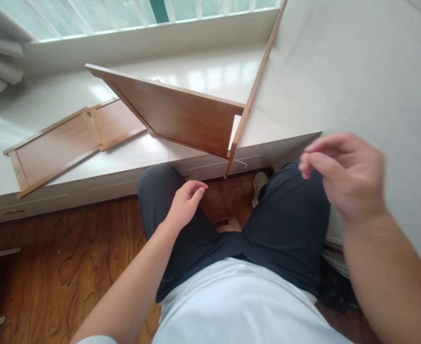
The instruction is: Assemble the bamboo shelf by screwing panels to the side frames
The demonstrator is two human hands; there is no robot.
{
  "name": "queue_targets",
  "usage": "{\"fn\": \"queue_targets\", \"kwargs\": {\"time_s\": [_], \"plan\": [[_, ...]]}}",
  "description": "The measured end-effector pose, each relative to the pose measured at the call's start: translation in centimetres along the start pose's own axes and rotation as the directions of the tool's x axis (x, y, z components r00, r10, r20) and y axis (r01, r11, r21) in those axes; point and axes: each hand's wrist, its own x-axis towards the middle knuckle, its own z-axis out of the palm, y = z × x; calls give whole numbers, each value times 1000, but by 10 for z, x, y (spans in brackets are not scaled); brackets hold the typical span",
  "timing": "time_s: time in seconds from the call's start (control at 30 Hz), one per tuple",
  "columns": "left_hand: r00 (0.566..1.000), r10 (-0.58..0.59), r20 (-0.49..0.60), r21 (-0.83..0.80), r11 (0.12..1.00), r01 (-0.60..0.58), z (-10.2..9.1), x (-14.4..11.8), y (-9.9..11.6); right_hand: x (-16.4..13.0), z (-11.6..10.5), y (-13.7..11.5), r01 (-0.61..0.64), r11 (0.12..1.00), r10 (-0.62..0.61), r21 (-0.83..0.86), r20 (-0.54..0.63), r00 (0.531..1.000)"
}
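My left hand (pixel 185 203) rests on my left thigh, fingers loosely curled, holding nothing that I can see. My right hand (pixel 342 174) hovers above my right thigh, blurred, with thumb and fingertips pinched together; whether something small sits between them cannot be told. In front of my knees a brown wooden panel (pixel 182 117) stands tilted on the white platform (pixel 89 162), joined at its right end to a thin upright board (pixel 255 88) seen edge-on. Neither hand touches the wood.
A framed wooden panel (pixel 63 143) lies flat on the platform to the left. A window (pixel 124 14) runs along the back. A white wall (pixel 375 71) stands on the right. Wooden floor (pixel 53 267) lies below, with a shoe (pixel 258 184) between my legs.
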Motion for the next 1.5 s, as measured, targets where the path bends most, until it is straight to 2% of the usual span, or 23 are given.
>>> {"fn": "queue_targets", "kwargs": {"time_s": [0.07, 0.1, 0.2, 0.27, 0.3, 0.43, 0.53, 0.6, 0.7, 0.77, 0.83, 0.93, 1.07, 1.13, 1.23, 1.5], "plan": [[998, 68, -9, 94, 993, -67, -12, -17, 1, 11, 9, 31, -76, 991, 91, -111, 135, 987], [987, 158, 7, 219, 963, -155, -19, -24, 1, 20, 14, 49, -91, 982, 121, -164, 184, 975], [940, 302, 156, 551, 763, -337, -42, -40, -8, 48, 28, 101, -51, 964, 125, -260, 278, 952], [912, 297, 282, 652, 639, -409, -61, -45, -17, 64, 35, 125, -31, 967, 112, -255, 310, 944], [898, 272, 345, 666, 603, -439, -72, -45, -22, 70, 38, 133, -25, 969, 105, -244, 319, 942], [825, 219, 521, 650, 524, -550, -118, -27, -35, 84, 50, 146, -58, 984, 111, -170, 323, 940], [759, 167, 629, 589, 535, -606, -144, 6, -38, 84, 57, 149, -135, 988, 150, -71, 319, 936], [724, 147, 675, 569, 521, -636, -156, 32, -39, 80, 60, 149, -149, 989, 148, -17, 280, 948], [617, 126, 777, 505, 461, -730, -167, 66, -40, 75, 61, 147, -100, 995, 104, -29, 227, 968], [599, 91, 796, 497, 468, -731, -172, 78, -42, 73, 61, 144, -80, 995, 94, -61, 256, 962], [627, 68, 776, 514, 508, -691, -175, 80, -43, 72, 61, 141, -103, 992, 122, -77, 313, 942], [710, 41, 703, 575, 555, -601, -176, 71, -44, 70, 64, 137, -133, 988, 154, -81, 387, 909], [788, 125, 603, 633, 526, -568, -176, 56, -51, 65, 67, 135, -154, 986, 164, -58, 439, 883], [807, 200, 556, 647, 506, -571, -175, 52, -55, 63, 68, 136, -185, 981, 188, -51, 456, 870], [830, 239, 504, 681, 482, -552, -170, 50, -56, 61, 70, 136, -202, 978, 203, -54, 471, 858], [861, 222, 457, 674, 545, -498, -163, 57, -55, 53, 79, 134, -243, 969, 229, -33, 484, 844]]}}
